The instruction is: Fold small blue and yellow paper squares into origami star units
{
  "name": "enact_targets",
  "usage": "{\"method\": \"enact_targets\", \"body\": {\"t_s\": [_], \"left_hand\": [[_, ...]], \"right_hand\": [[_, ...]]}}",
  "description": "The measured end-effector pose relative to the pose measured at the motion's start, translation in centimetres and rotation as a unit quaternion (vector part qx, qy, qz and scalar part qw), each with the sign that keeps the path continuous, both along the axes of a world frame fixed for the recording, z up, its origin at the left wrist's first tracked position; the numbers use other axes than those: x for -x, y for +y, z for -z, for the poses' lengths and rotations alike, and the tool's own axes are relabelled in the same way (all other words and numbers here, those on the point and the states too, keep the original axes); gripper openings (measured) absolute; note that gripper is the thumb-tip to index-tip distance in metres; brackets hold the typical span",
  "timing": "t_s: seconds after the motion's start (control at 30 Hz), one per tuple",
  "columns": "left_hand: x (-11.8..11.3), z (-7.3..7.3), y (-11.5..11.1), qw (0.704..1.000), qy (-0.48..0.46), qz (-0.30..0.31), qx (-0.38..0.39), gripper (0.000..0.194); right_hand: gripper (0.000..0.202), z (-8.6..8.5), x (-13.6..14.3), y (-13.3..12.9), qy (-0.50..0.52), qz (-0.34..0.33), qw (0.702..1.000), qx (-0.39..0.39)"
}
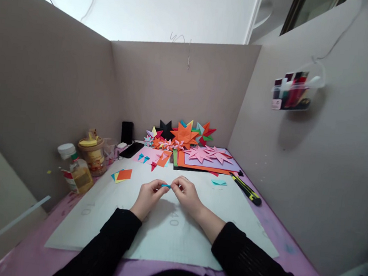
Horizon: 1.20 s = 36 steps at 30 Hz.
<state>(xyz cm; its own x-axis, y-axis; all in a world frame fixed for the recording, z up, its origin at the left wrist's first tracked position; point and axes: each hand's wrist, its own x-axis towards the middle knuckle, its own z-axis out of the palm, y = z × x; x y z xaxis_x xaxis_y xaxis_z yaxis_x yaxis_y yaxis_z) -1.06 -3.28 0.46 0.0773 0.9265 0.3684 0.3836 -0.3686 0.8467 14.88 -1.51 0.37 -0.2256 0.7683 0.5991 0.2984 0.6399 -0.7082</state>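
Observation:
Between my two hands is a small blue piece of folded paper (pixel 166 185), held above the white board (pixel 171 244). My left hand (pixel 149 195) pinches its left end between thumb and fingers. At its right end my right hand (pixel 186 195) is closed in a pinch. A folded turquoise paper (pixel 219 182) lies to the right of my hands. Square sheets in orange, yellow and blue (pixel 123 175) lie overlapped to the left. Beyond my hands are small blue folded pieces (pixel 144 158) on pink paper and a small red folded piece (pixel 153 166).
Paper stars (pixel 184 134) stand at the back, near stacked coloured sheets (pixel 207 169). A yellow-black cutter (pixel 247 191) lies on the right. A bottle (pixel 77 172), a jar (pixel 94 156) and phones (pixel 132 150) are on the left. Grey partitions (pixel 184 84) surround the table.

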Motion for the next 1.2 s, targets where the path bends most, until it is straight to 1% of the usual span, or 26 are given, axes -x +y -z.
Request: {"method": "enact_targets", "body": {"t_s": [0.2,0.27,0.43,0.57,0.7,0.87,1.03,1.2], "left_hand": [[0.07,0.30,0.08,1.000,-0.009,0.010,0.004,0.023],[0.11,0.34,0.11,1.000,0.003,0.004,-0.011,0.023],[0.21,0.24,0.21,0.996,0.041,-0.014,-0.081,0.021],[0.26,0.34,0.28,0.994,0.051,-0.024,-0.097,0.017],[0.24,0.47,0.22,0.993,0.060,-0.025,-0.096,0.017],[0.25,0.33,0.05,0.994,0.064,-0.024,-0.091,0.018],[0.23,0.32,0.01,0.996,0.053,-0.020,-0.070,0.020],[0.03,0.04,-0.20,0.999,0.035,-0.006,-0.040,0.021]], "right_hand": [[0.015,0.21,-0.01,0.08,-0.001,-0.004,1.000,0.011],[0.015,0.37,-0.02,0.17,0.002,-0.009,1.000,0.017],[0.014,0.45,-0.08,0.23,0.006,-0.018,1.000,0.023],[0.012,0.28,-0.06,0.06,0.000,-0.022,1.000,0.009],[0.014,0.27,0.00,0.00,-0.001,-0.016,1.000,-0.005],[0.015,0.34,-0.01,-0.01,0.001,0.006,1.000,-0.003],[0.016,0.19,0.07,-0.17,0.000,0.012,1.000,-0.005],[0.016,0.26,0.17,-0.26,-0.006,0.002,1.000,-0.013]]}}
